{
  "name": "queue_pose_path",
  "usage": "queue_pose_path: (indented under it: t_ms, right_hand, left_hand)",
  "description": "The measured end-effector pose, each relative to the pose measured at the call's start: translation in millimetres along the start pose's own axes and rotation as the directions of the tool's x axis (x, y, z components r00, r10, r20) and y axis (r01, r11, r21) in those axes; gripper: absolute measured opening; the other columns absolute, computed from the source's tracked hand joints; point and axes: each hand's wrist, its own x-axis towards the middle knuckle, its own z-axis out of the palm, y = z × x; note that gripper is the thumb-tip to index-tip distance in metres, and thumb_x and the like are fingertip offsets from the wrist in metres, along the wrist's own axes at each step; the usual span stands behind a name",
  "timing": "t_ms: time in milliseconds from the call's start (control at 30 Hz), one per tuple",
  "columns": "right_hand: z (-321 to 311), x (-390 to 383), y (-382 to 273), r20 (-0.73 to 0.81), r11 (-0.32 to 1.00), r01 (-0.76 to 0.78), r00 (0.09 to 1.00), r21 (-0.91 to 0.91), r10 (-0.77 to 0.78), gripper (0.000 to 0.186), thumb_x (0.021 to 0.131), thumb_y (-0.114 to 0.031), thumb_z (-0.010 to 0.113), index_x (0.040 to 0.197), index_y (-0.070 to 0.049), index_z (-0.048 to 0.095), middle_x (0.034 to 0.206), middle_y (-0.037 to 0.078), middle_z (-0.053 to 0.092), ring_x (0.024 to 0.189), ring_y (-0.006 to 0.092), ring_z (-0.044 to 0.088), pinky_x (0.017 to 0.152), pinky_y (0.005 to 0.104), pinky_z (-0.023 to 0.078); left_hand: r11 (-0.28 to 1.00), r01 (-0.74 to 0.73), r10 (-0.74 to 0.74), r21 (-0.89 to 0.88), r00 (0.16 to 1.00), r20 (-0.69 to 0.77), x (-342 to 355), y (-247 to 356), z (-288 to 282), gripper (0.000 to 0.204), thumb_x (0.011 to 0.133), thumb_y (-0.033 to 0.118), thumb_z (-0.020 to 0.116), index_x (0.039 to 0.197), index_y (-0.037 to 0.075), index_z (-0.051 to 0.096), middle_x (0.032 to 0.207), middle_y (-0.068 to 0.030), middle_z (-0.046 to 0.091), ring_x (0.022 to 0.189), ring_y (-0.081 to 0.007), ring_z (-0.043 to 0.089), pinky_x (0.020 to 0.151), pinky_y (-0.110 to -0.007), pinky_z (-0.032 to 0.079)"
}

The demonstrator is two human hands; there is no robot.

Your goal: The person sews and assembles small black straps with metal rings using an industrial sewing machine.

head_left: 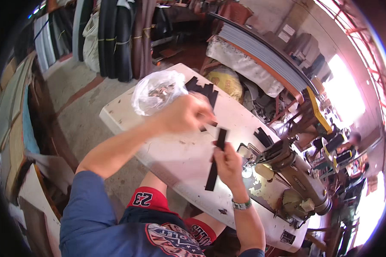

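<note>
My left hand [191,113], blurred by motion, is raised over the white table [116,116] beside a clear plastic bag [156,92] of small pieces; its fingers are curled, around what I cannot make out. Several black strips [193,83] lie behind it. My right hand [227,162] grips an upright-angled black strip [210,180] just left of the sewing machine [296,175]. More short black strips [263,137] lie at the back of the machine.
Bundled dark rolls [109,47] and a white sack [91,47] stand at the back left. Stacked sheets [261,55] rest on a rack behind the table, above a yellow sack [223,83]. Boards [15,128] line the left side. A person [354,141] is in the right background.
</note>
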Motion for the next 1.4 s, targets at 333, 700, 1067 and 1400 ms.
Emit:
queue_pose_path:
  t_ms: [333, 700, 1067, 1400]
  right_hand:
    - [18.2, 7.2, 65.8, 0.118, 0.863, -0.176, 0.984, 0.473, 0.136, 0.017, 0.104, -0.013, 0.056, 0.111, 0.001, 0.061, 0.08, 0.001, 0.06, 0.073, 0.0084, 0.061, 0.066, 0.0248, 0.048]
    - [20.4, 2.0, 62.6, 0.118, 0.865, -0.152, 0.987, 0.478, 0.108, 0.015, 0.103, -0.015, 0.057, 0.11, -0.001, 0.06, 0.08, 0.001, 0.061, 0.074, 0.0092, 0.059, 0.067, 0.0263, 0.049]
    - [22.8, 3.8, 65.7, 0.112, 0.873, -0.108, 0.992, 0.475, 0.061, 0.017, 0.104, -0.017, 0.057, 0.106, -0.001, 0.06, 0.079, 0.003, 0.062, 0.073, 0.0106, 0.061, 0.067, 0.0278, 0.049]
    - [22.3, 1.8, 60.1, 0.123, 0.862, -0.152, 0.987, 0.484, 0.105, 0.018, 0.104, -0.016, 0.057, 0.11, 0.001, 0.06, 0.083, 0.002, 0.061, 0.076, 0.0101, 0.062, 0.068, 0.0267, 0.05]
  left_hand:
    - [0.449, 0.322, -0.589, 0.834, 0.808, 0.006, 0.0, -180.3, -77.3, 0.035, 0.08, 0.034, 0.074, 0.096, 0.003, 0.076, 0.096, -0.025, 0.072, 0.096, -0.0344, 0.071, 0.086, -0.044, 0.055]
    - [0.385, 0.185, -0.802, 0.904, 0.552, 0.228, 48.8, -171.9, -89.9, 0.046, 0.066, 0.04, 0.088, 0.096, 0.008, 0.074, 0.081, -0.0137, 0.073, 0.076, -0.0255, 0.071, 0.074, -0.041, 0.056]
    - [0.34, 0.329, -0.854, 0.881, 0.5, 0.143, 39.4, -141.4, -97.5, 0.029, 0.08, 0.025, 0.082, 0.081, -0.002, 0.07, 0.07, -0.0145, 0.072, 0.062, -0.024, 0.073, 0.062, -0.037, 0.056]
    - [0.52, 0.26, -0.526, 0.814, 0.848, 0.065, 3.0, -158.9, -107.3, 0.033, 0.062, 0.015, 0.09, 0.072, -0.003, 0.064, 0.076, -0.0207, 0.07, 0.075, -0.0327, 0.072, 0.072, -0.042, 0.055]
